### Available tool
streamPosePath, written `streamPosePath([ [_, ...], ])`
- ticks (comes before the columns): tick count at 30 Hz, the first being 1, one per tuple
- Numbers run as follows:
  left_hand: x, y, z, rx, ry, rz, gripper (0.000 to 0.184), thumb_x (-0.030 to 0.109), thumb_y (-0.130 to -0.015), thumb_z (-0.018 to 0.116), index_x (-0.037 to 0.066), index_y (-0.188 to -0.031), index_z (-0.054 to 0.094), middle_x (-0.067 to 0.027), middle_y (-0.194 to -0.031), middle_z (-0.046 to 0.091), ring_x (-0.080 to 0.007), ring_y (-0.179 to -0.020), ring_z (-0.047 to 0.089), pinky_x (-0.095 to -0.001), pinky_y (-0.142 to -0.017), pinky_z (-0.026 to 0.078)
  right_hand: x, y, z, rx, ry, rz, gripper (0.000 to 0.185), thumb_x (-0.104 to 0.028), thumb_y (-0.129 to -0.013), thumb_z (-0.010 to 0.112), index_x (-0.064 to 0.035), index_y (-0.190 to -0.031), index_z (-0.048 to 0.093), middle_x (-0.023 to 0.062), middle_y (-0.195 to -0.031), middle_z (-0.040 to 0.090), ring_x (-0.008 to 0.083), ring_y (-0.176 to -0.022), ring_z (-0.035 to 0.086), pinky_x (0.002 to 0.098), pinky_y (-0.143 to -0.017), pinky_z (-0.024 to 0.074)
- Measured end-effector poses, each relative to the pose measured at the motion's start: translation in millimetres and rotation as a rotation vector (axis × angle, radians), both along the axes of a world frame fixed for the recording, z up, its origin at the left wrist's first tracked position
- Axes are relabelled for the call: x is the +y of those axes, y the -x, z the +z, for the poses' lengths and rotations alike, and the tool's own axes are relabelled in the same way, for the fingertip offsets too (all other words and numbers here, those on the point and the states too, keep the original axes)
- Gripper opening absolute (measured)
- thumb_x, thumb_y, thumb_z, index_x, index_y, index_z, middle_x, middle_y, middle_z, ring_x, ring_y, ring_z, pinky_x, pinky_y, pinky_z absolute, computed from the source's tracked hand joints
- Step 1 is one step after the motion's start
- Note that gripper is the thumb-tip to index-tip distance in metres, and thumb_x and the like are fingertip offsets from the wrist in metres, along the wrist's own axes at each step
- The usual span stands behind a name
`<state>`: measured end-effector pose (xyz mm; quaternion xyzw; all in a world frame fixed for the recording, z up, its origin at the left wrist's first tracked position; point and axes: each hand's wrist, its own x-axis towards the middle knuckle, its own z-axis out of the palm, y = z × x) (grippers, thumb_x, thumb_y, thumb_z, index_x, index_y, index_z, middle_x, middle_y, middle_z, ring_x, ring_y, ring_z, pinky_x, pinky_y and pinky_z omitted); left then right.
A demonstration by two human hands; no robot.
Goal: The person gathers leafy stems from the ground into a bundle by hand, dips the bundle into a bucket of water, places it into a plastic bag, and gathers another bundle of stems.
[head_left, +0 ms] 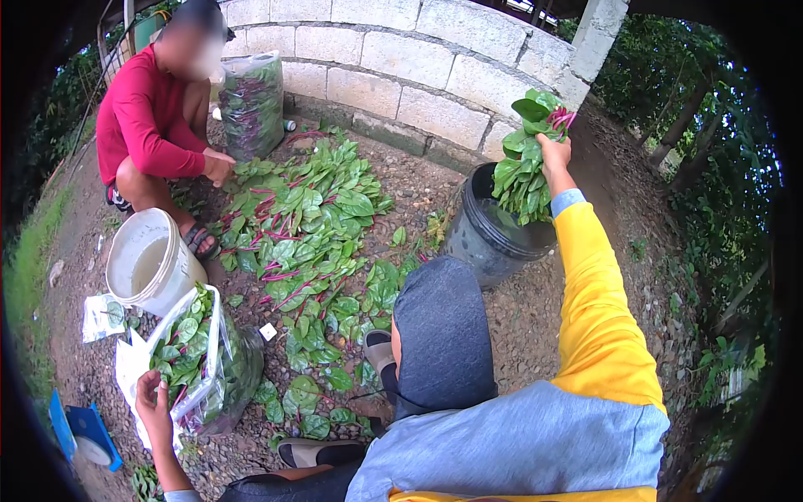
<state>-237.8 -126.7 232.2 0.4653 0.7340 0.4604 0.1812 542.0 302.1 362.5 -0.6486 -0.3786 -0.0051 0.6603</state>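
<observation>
My right hand (555, 156) is raised at the right, closed around a bunch of Malabar spinach (524, 167) with broad green leaves and pink stems. The bunch hangs above the mouth of a dark bucket (477, 243) that has water in it. Low on the left, my left hand (154, 408) has its fingers loosely bent and apart, beside the rim of a clear plastic bag (238, 376). Leafy stems (186, 339) of the same kind fill this bag. Whether my fingertips touch the bag, I cannot tell.
Loose spinach (309, 209) spreads over the gravel between me and a crouching person (146, 125) in red. A white bucket (146, 259) with cloudy water stands left. Behind are another full bag (253, 105) and a block wall (376, 42). Blue objects (84, 427) lie lower left.
</observation>
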Motion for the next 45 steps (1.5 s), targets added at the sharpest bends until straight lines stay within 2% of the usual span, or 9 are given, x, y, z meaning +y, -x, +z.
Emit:
streamPosePath([
  [3, -1, 0, -1, 0.008, -0.008, 0.001, 0.025, 0.006, -0.087, 0.056, -0.003, -0.111, 0.053, -0.011, -0.105, 0.058, -0.0163, -0.096, 0.055, -0.0294, -0.086, 0.042, -4, 9, 3, -0.009, -0.018, 0.009, 0.047, -0.011, -0.06, 0.076, 0.0004, -0.103, 0.058, 0.0118, -0.095, 0.065, 0.022, -0.084, 0.063, 0.0331, -0.077, 0.0482],
  [6, -1, -1, 0, 0.013, -0.011, 0.006, 0.025, 0.006, -0.087, 0.056, -0.003, -0.11, 0.053, -0.0108, -0.104, 0.058, -0.0161, -0.096, 0.055, -0.0292, -0.086, 0.043, -4, 11, 3, -0.001, -0.029, 0.027, 0.051, -0.016, -0.057, 0.077, -0.0013, -0.103, 0.06, 0.0134, -0.094, 0.066, 0.0236, -0.086, 0.064, 0.0335, -0.079, 0.0478],
  [18, -1, -3, 2, 0.016, 0.005, 0.026, 0.023, 0.006, -0.087, 0.056, -0.002, -0.108, 0.053, -0.0105, -0.104, 0.059, -0.0163, -0.096, 0.056, -0.0294, -0.086, 0.043, 11, 5, -3, -0.004, -0.055, 0.052, 0.047, -0.017, -0.057, 0.076, -0.0029, -0.1, 0.061, 0.0131, -0.094, 0.066, 0.0238, -0.086, 0.064, 0.0338, -0.079, 0.0477],
  [24, -2, 2, -2, 0.002, 0.004, 0.014, 0.023, 0.006, -0.087, 0.056, -0.002, -0.108, 0.053, -0.0104, -0.104, 0.059, -0.0165, -0.096, 0.056, -0.0297, -0.087, 0.043, 9, 9, 0, -0.027, -0.004, 0.036, 0.046, -0.008, -0.062, 0.076, 0.0012, -0.102, 0.057, 0.0109, -0.093, 0.065, 0.0204, -0.08, 0.063, 0.033, -0.073, 0.0498],
  [27, -2, 1, 0, -0.001, 0.007, 0.018, 0.023, 0.006, -0.087, 0.056, -0.002, -0.108, 0.053, -0.0103, -0.104, 0.059, -0.0164, -0.097, 0.056, -0.0296, -0.087, 0.043, 18, -6, -8, -0.018, -0.01, 0.08, 0.051, -0.018, -0.057, 0.076, -0.001, -0.103, 0.059, 0.0137, -0.094, 0.066, 0.0239, -0.086, 0.063, 0.0338, -0.079, 0.0475],
  [33, -2, 2, -2, 0.005, 0.001, 0.02, 0.022, 0.005, -0.087, 0.056, -0.002, -0.108, 0.053, -0.0102, -0.104, 0.059, -0.0165, -0.096, 0.057, -0.0294, -0.087, 0.044, 13, -16, -21, -0.062, -0.104, 0.098, 0.053, -0.02, -0.057, 0.077, -0.0025, -0.104, 0.058, 0.0141, -0.094, 0.066, 0.0255, -0.086, 0.064, 0.0351, -0.079, 0.0478],
  [36, -2, -1, 2, 0.021, 0.011, 0.022, 0.022, 0.005, -0.087, 0.056, -0.003, -0.107, 0.054, -0.0102, -0.103, 0.059, -0.0165, -0.095, 0.057, -0.0294, -0.087, 0.044, -19, -7, -16, -0.467, 0.292, 0.083, 0.053, -0.022, -0.057, 0.077, -0.005, -0.104, 0.058, 0.0155, -0.093, 0.066, 0.0279, -0.087, 0.064, 0.0365, -0.08, 0.0482],
  [42, -3, -4, 2, 0.031, 0.022, 0.015, 0.022, 0.005, -0.087, 0.056, -0.003, -0.107, 0.054, -0.0101, -0.102, 0.06, -0.0165, -0.096, 0.058, -0.0299, -0.087, 0.044, -22, -7, -35, -0.402, 0.416, 0.023, 0.055, -0.024, -0.057, 0.077, -0.0064, -0.105, 0.057, 0.016, -0.094, 0.066, 0.0295, -0.089, 0.064, 0.0371, -0.081, 0.0484],
  [45, -2, -5, 2, 0.031, 0.017, 0.021, 0.022, 0.005, -0.087, 0.056, -0.003, -0.107, 0.054, -0.0099, -0.102, 0.06, -0.0169, -0.096, 0.058, -0.0301, -0.087, 0.044, -14, -10, -44, -0.36, 0.288, -0.008, 0.057, -0.024, -0.057, 0.077, -0.0064, -0.107, 0.056, 0.0161, -0.096, 0.065, 0.0304, -0.09, 0.063, 0.0374, -0.082, 0.0483],
])
